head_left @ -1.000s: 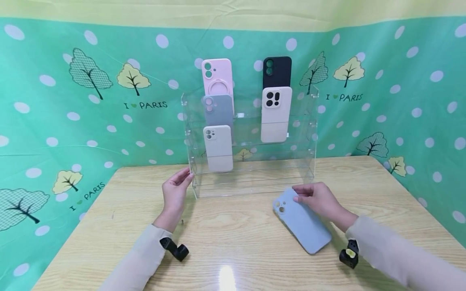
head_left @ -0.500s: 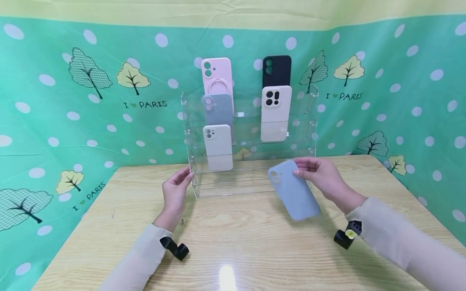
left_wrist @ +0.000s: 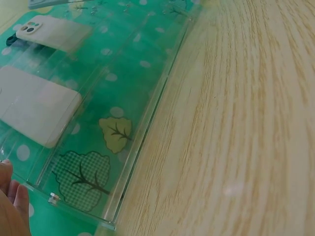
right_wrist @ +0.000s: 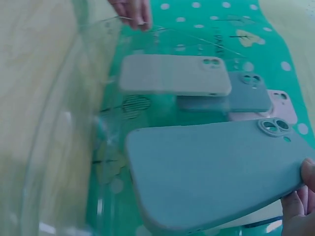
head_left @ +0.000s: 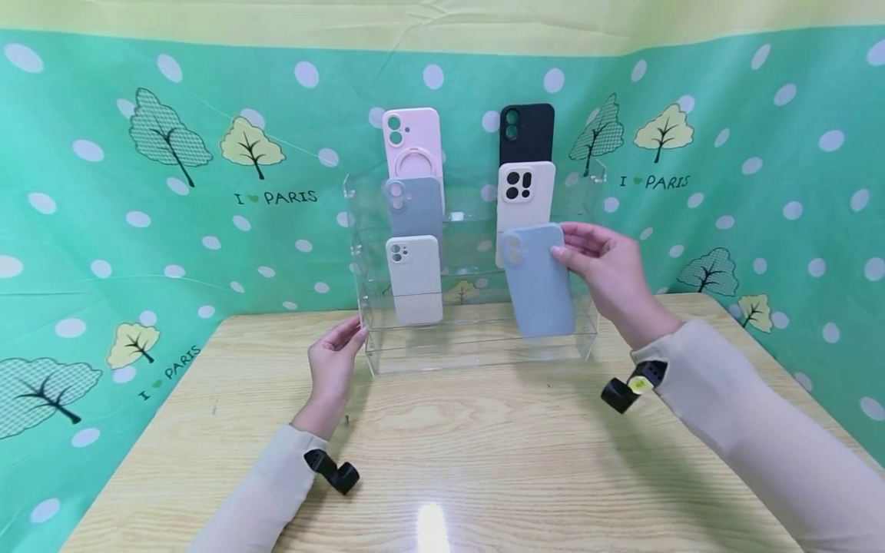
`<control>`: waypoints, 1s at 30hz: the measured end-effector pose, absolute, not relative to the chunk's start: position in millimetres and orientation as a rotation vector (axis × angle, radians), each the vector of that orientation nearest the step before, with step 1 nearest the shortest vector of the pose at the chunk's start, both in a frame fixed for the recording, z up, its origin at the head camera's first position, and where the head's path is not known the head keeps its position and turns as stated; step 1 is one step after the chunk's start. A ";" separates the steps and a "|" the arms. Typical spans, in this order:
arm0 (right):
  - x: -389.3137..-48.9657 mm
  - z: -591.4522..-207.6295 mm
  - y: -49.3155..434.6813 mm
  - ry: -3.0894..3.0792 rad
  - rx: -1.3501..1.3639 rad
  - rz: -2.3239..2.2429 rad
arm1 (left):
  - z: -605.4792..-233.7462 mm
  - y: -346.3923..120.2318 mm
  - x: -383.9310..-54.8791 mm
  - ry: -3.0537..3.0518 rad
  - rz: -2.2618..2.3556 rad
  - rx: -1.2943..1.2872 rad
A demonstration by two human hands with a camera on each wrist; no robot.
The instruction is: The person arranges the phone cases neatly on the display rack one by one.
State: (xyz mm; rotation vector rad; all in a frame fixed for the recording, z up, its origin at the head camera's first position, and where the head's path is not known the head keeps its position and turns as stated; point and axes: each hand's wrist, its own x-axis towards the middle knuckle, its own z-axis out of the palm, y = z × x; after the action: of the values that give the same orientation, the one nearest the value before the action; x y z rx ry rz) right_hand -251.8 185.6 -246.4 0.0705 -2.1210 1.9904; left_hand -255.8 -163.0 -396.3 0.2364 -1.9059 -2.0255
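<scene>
My right hand [head_left: 611, 276] pinches a light blue phone case [head_left: 541, 288] by its upper right edge, thumb in front. The case hangs nearly upright before the right part of the clear acrylic display stand [head_left: 477, 359], its lower end at the lowest tier; whether it touches cannot be told. In the right wrist view the blue phone case [right_wrist: 211, 172] fills the foreground. My left hand [head_left: 332, 372] holds the stand's left side panel near the bottom. Only the fingers [left_wrist: 19, 201] of that hand show in the left wrist view.
On the stand's left, a pink case [head_left: 415, 138], a grey-blue case [head_left: 418, 211] and a white case [head_left: 416, 280] stand in tiers. At right, a black case [head_left: 527, 134] rises behind a white case [head_left: 527, 184]. Patterned green cloth [head_left: 276, 246] backs the wooden table [head_left: 442, 445].
My right hand has lifted the light blue phone case off the table, up and slightly left to the stand, turning it more upright. My left hand has stayed on the stand's side.
</scene>
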 end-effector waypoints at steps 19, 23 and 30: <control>-305.7 -252.6 178.6 -1.851 0.227 1.976 | -399.2 -164.1 -257.4 -1.904 -2.021 0.224; -308.9 -262.8 179.4 -1.893 0.178 1.996 | -398.4 -163.5 -256.7 -1.932 -2.013 0.225; -311.1 -280.1 184.8 -1.984 0.148 1.969 | -397.1 -162.8 -255.6 -1.935 -2.010 0.218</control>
State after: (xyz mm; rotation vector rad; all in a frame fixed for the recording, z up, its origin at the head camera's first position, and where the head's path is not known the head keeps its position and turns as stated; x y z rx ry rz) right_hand -311.1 184.8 -280.1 0.1484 -1.9835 1.9692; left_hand -255.6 -162.8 -397.1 0.2181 -1.9354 -2.0102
